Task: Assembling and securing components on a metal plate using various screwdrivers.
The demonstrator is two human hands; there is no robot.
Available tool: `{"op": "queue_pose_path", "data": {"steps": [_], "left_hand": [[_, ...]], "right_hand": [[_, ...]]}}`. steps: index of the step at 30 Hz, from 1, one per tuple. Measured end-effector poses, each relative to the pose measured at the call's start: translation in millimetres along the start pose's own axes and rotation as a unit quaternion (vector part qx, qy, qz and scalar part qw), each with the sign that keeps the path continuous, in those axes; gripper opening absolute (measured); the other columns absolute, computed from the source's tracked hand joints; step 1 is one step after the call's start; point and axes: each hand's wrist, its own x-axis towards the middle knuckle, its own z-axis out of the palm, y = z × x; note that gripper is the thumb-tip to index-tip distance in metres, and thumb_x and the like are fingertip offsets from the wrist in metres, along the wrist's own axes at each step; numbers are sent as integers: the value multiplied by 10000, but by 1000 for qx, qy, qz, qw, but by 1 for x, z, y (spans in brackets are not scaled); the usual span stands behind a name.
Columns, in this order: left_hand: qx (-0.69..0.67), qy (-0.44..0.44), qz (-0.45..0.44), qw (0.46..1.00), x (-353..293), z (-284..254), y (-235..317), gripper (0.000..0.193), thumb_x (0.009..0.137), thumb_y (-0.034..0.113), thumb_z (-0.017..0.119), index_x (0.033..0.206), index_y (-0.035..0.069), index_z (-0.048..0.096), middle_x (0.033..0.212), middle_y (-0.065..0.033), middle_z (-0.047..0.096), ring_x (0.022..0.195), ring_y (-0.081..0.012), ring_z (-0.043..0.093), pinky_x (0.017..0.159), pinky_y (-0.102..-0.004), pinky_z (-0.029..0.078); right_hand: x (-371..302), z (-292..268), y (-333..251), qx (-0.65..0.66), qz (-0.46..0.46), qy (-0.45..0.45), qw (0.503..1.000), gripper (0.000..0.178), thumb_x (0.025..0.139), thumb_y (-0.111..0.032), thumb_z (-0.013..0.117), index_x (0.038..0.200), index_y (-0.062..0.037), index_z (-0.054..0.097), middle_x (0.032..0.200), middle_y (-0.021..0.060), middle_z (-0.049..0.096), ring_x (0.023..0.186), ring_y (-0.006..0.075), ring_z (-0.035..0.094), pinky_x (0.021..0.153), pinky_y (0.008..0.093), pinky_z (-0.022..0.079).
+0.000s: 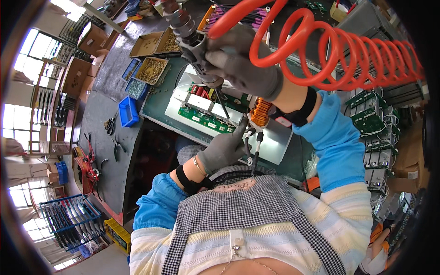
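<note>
My right hand, in a grey glove, is wrapped round a pneumatic screwdriver. The driver points down, and its long bit reaches a metal-cased circuit assembly beside my left fingertips. My left hand, also gloved, lies at the assembly's near side with its fingers together; whatever is between the fingertips is too small to name. Close by them are a copper-wound coil and black cables running toward my apron. A green circuit board and silvery bars sit inside the assembly.
A red coiled air hose stretches across the upper right. Parts bins and an empty blue tray stand at the left. Pliers lie on the dark table. Stacked circuit units are at the right.
</note>
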Motion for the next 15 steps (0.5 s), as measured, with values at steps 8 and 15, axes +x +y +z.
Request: {"op": "queue_pose_path", "data": {"steps": [8,15], "left_hand": [[33,46,31,998,3,10,-7,804,826,221,613,1453,15,153,626,-167,595,594,-364,611,549,-433,480],[28,39,-31,998,0,8,1,745,829,200,657,1439,63,252,1006,-184,653,820,-371,652,713,-392,524]], "right_hand": [[6,14,4,203,203,-90,954,211,773,-98,690,955,-69,588,882,38,583,746,160,568,655,291,475],[-2,42,15,312,426,-131,839,187,802,-88,652,983,-81,604,781,-21,597,720,63,566,637,235,478]]}}
